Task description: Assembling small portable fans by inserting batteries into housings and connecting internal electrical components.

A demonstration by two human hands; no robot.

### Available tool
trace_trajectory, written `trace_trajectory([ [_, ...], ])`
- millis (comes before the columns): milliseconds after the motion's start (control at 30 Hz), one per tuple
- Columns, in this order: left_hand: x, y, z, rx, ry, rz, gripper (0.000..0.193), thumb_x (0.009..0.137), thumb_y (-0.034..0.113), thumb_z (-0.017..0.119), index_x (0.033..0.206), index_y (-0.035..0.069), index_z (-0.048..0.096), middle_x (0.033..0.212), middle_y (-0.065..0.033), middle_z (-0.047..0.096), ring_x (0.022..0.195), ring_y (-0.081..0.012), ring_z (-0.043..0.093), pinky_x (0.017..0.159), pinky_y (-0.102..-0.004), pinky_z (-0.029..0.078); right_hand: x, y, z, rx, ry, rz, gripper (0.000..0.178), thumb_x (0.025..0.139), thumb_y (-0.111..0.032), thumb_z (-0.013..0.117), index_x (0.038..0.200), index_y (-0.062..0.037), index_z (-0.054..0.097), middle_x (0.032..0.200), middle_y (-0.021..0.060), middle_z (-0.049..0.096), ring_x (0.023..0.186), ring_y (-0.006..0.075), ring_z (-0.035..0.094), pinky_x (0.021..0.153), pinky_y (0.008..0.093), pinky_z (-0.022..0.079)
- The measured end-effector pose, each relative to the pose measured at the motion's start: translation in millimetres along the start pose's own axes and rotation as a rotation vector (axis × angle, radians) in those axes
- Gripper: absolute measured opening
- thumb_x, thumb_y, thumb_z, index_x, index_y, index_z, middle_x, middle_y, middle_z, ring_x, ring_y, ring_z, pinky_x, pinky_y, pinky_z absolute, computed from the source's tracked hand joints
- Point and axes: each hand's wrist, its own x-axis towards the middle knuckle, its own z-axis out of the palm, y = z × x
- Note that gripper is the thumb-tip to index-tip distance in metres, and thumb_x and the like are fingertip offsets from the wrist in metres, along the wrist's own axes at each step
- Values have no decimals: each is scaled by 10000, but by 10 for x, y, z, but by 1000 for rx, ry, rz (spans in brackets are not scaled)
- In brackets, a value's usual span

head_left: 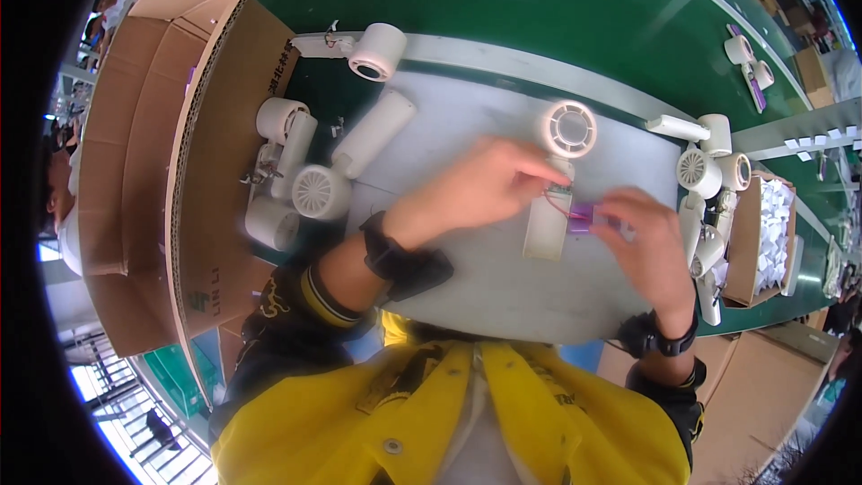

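Note:
A white handheld fan (570, 129) lies on the grey work mat (467, 283), its round grille away from me and its handle (543, 232) opened up. My left hand (489, 187) is closed at the fan's neck, fingertips on a small green circuit board (561, 189). Thin red wires (558, 207) run from the board toward a purple battery pack (581, 218) just right of the handle. My right hand (642, 238) pinches that battery pack between thumb and fingers. Part of the battery is hidden behind those fingers.
More white fan parts (321, 192) cluster at the left beside a tall cardboard box (229, 126). Further fans (699, 172) pile up at the right, next to a carton of small white pieces (774, 233). A metal rail (503, 56) crosses the green table beyond the mat.

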Motion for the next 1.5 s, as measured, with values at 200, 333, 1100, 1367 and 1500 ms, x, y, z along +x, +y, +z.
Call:
trace_trajectory([
  [200,-16,-53,16,-73,-48,12,308,791,-27,620,1068,68,717,1016,-85,679,845,-202,636,721,-314,510,-145,22,42,-120,18,-117,150,743,4,730,880,29,675,1020,166,677,835,329,647,731,395,541],
  [333,-5,-37,50,-158,-29,-2,337,774,-17,630,1089,73,710,1035,-63,668,860,-178,624,733,-297,512,-132,-53,31,-252,-43,-114,133,728,11,721,850,34,676,1069,177,683,871,348,663,767,377,549],
  [1100,-9,-43,173,-207,23,-116,334,771,-35,614,1080,69,686,1035,-65,651,877,-169,615,751,-282,516,-126,-49,-35,-227,-59,-57,152,725,23,724,875,33,701,1034,180,706,839,338,683,765,378,555],
  [1367,2,-17,171,-214,22,-96,333,779,-38,612,1085,69,690,1043,-69,653,884,-178,622,758,-284,521,-128,-2,-54,-163,-60,-40,135,731,35,700,866,33,698,1048,172,704,864,347,680,775,377,553],
  [1500,-4,-24,169,-193,23,-83,331,780,-36,616,1085,70,691,1044,-70,653,886,-176,622,760,-284,522,-99,-69,-70,-211,-104,-65,157,736,42,687,892,30,672,1061,162,687,881,349,666,775,378,550],
])
